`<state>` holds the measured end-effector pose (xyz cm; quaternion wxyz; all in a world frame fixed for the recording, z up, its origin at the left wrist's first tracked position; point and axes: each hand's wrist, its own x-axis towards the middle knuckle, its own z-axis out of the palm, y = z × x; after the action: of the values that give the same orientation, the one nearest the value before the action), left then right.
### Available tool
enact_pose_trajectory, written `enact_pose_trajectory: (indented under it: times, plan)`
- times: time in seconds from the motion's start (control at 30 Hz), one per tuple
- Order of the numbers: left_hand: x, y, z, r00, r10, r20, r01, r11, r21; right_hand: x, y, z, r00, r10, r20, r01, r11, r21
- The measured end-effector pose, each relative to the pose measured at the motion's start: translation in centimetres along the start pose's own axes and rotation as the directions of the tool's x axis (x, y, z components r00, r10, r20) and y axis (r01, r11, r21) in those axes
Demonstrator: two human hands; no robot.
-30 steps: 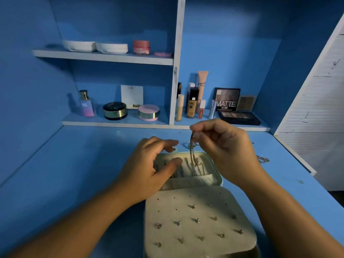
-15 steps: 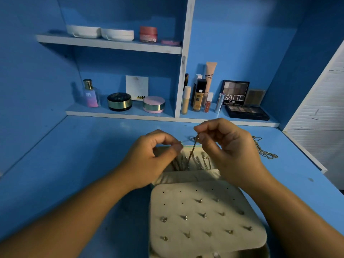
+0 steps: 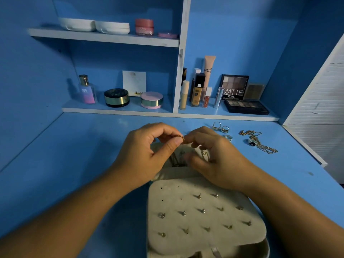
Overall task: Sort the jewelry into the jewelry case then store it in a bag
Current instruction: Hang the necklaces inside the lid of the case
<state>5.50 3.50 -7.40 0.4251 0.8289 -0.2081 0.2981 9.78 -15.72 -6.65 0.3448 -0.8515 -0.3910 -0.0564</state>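
Note:
An open cream jewelry case (image 3: 195,175) lies on the blue desk, its near flap (image 3: 204,211) studded with several small earrings. Above the case's far section, my left hand (image 3: 147,155) and my right hand (image 3: 214,157) meet and both pinch the end of a thin gold chain (image 3: 181,138). More chains hang in the far section, mostly hidden by my hands. To the right on the desk lie three rings (image 3: 222,128), a dark-stone ring (image 3: 252,143) and a loose gold necklace (image 3: 260,142).
Behind the desk (image 3: 74,155), the lower shelf holds a perfume bottle (image 3: 86,90), two round compacts (image 3: 116,97), foundation tubes (image 3: 197,90) and eyeshadow palettes (image 3: 245,106). White dishes and a pink jar (image 3: 144,27) sit on the upper shelf. A white louvred panel (image 3: 320,108) stands at the right.
My left hand rose from the case and joined my right hand on the chain's end. The view tilted down and left, bringing the rings and necklace into sight.

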Motion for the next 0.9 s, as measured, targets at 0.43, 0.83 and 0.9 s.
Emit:
enact_pose_trajectory:
  times: [0.43,0.83,0.9]
  plan:
    - [-0.1,-0.1,0.1,0.985,-0.029,-0.17,0.037,0.998,0.047,0.2,-0.1,-1.6,0.983,0.183,-0.014,-0.153,0.858,0.49]
    - [-0.6,-2.0,0.6,0.958,-0.257,0.127,0.233,0.956,0.18,0.4,0.5,-2.9,0.963,0.243,-0.119,-0.165,0.875,0.454]
    - [-0.6,-2.0,0.5,0.947,-0.305,0.105,0.281,0.939,0.197,0.4,0.6,-2.9,0.964,0.232,-0.129,-0.163,0.901,0.402]
